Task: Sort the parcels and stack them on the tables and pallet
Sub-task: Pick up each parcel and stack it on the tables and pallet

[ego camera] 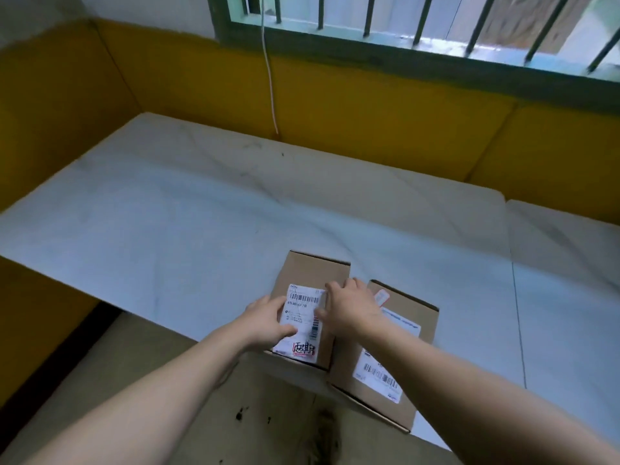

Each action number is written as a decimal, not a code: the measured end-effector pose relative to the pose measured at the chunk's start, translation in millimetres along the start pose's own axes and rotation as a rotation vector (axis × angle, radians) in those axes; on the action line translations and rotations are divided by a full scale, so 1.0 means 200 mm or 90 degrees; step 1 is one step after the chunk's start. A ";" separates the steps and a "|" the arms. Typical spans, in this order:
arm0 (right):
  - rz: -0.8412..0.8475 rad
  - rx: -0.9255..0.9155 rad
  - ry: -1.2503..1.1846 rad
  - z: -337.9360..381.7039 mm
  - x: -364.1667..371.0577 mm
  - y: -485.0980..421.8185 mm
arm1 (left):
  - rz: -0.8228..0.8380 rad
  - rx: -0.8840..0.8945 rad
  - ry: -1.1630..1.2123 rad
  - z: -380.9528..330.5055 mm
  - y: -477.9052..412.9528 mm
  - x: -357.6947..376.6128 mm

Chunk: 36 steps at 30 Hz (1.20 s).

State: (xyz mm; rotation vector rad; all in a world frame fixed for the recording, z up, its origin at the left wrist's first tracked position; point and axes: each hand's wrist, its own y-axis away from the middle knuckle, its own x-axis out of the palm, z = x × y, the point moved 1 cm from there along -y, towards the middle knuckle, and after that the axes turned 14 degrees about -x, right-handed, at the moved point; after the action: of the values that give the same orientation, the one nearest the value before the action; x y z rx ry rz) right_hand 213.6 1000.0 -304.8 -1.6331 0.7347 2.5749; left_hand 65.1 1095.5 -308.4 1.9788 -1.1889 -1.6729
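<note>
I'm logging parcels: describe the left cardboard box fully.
The left cardboard box is plain brown, closed, lying flat at the near edge of the white table. A white barcode label with a red-framed stamp covers its top. The left hand and right hand rest on it; the right cardboard box sits alongside.

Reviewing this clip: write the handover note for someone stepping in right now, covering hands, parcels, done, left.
Left hand: resting on the left parcel, thumb on its label.
Right hand: flat on the same parcel's right edge.
Right parcel: beside it, untouched, overhanging the near edge of the white table.
Done: two parcels on the table, side by side.
Left: nothing stacked yet; pallet not in view.
</note>
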 end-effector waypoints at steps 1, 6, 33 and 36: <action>-0.012 0.003 -0.051 0.00 0.01 -0.03 | -0.004 -0.002 0.011 0.01 -0.03 -0.02; -0.072 0.029 -0.289 0.05 0.03 -0.07 | -0.018 -0.019 0.156 0.02 -0.07 -0.05; -0.669 0.357 -0.333 0.18 -0.12 1.64 | 0.055 0.578 0.107 -0.53 1.11 0.17; -0.704 0.410 -0.319 0.07 -0.07 1.97 | 0.059 0.626 0.044 -0.69 1.36 0.37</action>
State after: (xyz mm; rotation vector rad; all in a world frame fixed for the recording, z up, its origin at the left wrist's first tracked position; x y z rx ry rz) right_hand 110.3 658.4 -138.1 -0.7598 0.3633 1.5667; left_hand 82.7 833.9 -134.3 2.3567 -2.3208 -1.0048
